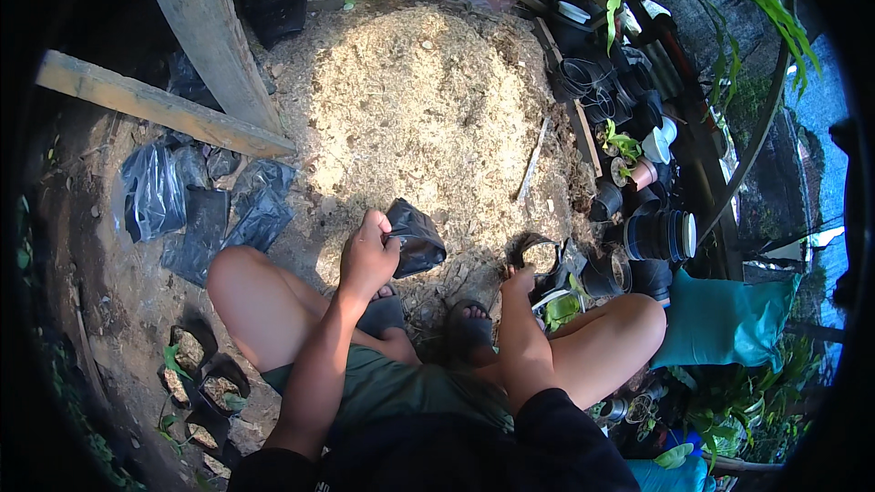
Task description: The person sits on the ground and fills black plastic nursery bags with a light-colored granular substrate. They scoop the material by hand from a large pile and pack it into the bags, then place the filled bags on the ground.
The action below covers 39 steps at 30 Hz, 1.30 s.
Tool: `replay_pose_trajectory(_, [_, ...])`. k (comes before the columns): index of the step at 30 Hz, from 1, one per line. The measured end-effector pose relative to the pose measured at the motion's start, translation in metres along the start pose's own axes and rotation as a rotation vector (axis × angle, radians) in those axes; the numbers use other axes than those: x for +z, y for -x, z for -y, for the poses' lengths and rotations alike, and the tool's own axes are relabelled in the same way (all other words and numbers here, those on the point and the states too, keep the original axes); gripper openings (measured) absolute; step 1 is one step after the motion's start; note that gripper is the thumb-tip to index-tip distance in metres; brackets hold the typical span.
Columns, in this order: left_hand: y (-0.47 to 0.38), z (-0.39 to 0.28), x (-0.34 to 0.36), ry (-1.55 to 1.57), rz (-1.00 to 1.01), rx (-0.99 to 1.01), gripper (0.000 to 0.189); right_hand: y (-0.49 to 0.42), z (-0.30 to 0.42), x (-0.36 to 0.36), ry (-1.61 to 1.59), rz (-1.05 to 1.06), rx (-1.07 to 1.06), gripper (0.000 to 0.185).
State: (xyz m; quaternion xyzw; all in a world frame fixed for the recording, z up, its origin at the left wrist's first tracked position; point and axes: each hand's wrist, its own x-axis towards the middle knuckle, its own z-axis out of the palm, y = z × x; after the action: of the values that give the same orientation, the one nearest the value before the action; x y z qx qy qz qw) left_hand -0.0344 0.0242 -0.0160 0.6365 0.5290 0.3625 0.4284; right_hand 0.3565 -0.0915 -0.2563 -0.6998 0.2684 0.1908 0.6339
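Observation:
My left hand [370, 256] grips the upper edge of a black plastic grow bag [418, 246], held above the ground in front of my feet. The bag is partly opened out, and I cannot see what is inside it. To the right, my right hand [518, 283] has its fingers on the near side of a round black pot [525, 244], which holds pale, loose planting material [542, 257]. Part of that grip is hidden behind the hand. Ahead of both hands spreads a broad bed of pale, shredded material [424, 102], brightly sunlit.
Empty-looking black plastic bags [154, 191] lie left of my knee. Filled bags with seedlings [222, 386] stand behind them. Stacked pots [660, 236] and a teal sack [728, 321] line the right. Wooden beams [212, 41] cross the upper left; a thin stick [533, 158] lies on the bed.

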Motion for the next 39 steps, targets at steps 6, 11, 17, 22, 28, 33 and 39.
replay_pose_trajectory(6, [-0.002,-0.008,0.008,-0.067,-0.066,0.017,0.024,0.0,0.011,-0.001,-0.083,0.115,-0.026,0.05])
replay_pose_trajectory(11, [-0.004,-0.012,0.01,-0.078,0.0,-0.061,0.026,0.017,0.001,0.003,-0.143,0.02,-0.084,0.04])
replay_pose_trajectory(17, [-0.004,-0.012,0.008,-0.051,-0.046,-0.049,0.026,0.018,-0.007,0.024,-0.168,0.173,-0.162,0.048])
replay_pose_trajectory(22, [-0.006,-0.017,0.008,-0.04,-0.101,-0.034,0.026,0.08,-0.005,0.05,-0.211,0.187,-0.161,0.038])
replay_pose_trajectory(28, [-0.01,-0.024,-0.006,0.084,-0.281,0.005,0.027,0.183,-0.008,0.072,-0.187,0.708,-0.096,0.045])
replay_pose_trajectory(33, [-0.014,-0.02,-0.022,0.228,-0.4,-0.007,0.028,0.243,-0.043,0.076,-0.057,0.909,0.058,0.042])
replay_pose_trajectory(39, [-0.023,-0.012,-0.03,0.274,-0.555,0.053,0.029,0.308,-0.096,0.072,0.303,1.502,0.037,0.041])
